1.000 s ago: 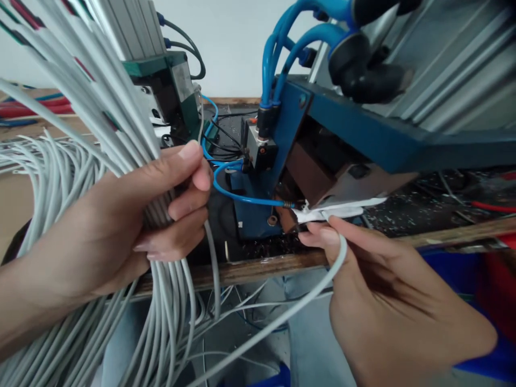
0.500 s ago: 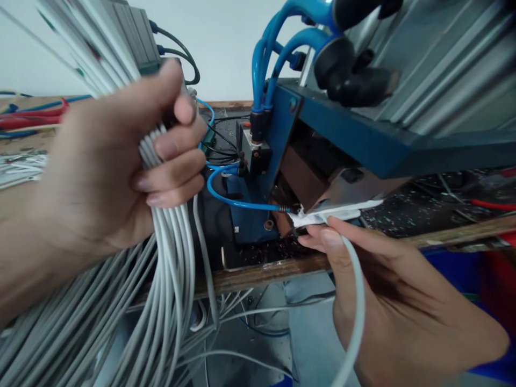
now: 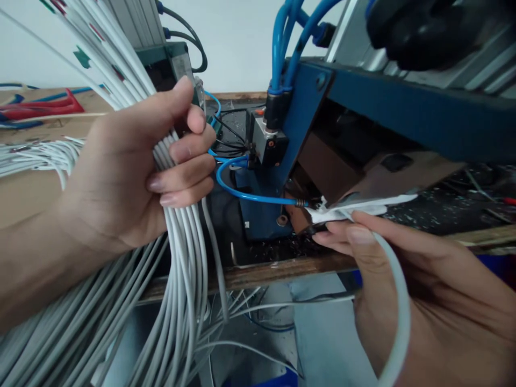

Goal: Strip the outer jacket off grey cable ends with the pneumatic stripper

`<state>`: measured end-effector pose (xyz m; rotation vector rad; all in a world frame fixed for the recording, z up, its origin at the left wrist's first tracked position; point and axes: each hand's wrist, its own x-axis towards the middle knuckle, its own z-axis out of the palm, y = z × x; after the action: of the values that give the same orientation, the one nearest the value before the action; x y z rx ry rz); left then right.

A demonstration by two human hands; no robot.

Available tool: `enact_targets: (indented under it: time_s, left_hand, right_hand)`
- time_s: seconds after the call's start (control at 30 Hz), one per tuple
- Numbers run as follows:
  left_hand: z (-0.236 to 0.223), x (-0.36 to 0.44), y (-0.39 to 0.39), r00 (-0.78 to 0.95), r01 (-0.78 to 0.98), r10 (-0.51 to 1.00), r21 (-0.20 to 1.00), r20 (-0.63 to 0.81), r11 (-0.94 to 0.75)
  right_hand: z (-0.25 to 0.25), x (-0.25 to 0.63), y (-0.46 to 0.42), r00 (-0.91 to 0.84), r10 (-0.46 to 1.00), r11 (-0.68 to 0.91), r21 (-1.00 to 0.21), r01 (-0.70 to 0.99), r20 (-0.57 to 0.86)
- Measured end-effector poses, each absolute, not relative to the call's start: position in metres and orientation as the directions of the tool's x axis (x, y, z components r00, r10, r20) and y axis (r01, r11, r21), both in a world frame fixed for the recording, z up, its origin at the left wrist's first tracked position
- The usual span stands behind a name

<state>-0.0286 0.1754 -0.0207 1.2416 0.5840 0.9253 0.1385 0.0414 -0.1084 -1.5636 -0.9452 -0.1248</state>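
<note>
A thick bundle of grey-white cables (image 3: pixel 185 252) runs through my left hand (image 3: pixel 141 166), whose fingers are wrapped round it. Above the fist the cable ends fan out, with short red and green bits showing among them. My right hand (image 3: pixel 387 269) pinches a single white cable (image 3: pixel 399 295) between thumb and fingers. Its tip is at the white-covered opening (image 3: pixel 342 212) under the blue pneumatic machine (image 3: pixel 306 118); how far in it reaches is hidden. A thin blue air hose (image 3: pixel 258 199) points at that same opening.
Red-handled pliers (image 3: pixel 44 107) and a pile of white cables (image 3: pixel 44 156) lie on the bench at left. A second machine (image 3: pixel 169 59) stands behind my left hand. Scraps litter the dark bench top, and loose cables hang below its wooden edge (image 3: pixel 262 271).
The view has shifted, so the machine and my right hand appear further right and the left hand slightly right. Both hands keep their holds on the cables.
</note>
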Motion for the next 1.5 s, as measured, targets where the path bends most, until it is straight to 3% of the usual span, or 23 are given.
enact_targets:
  time_s: [1.5]
  left_hand:
    - [-0.0169,-0.0239,0.1679,0.484,-0.241,0.874,0.967,0.044,0.085]
  right_hand:
    - [-0.1175,0.145,0.0433,0.638,0.468,0.076,-0.748,0.66,0.611]
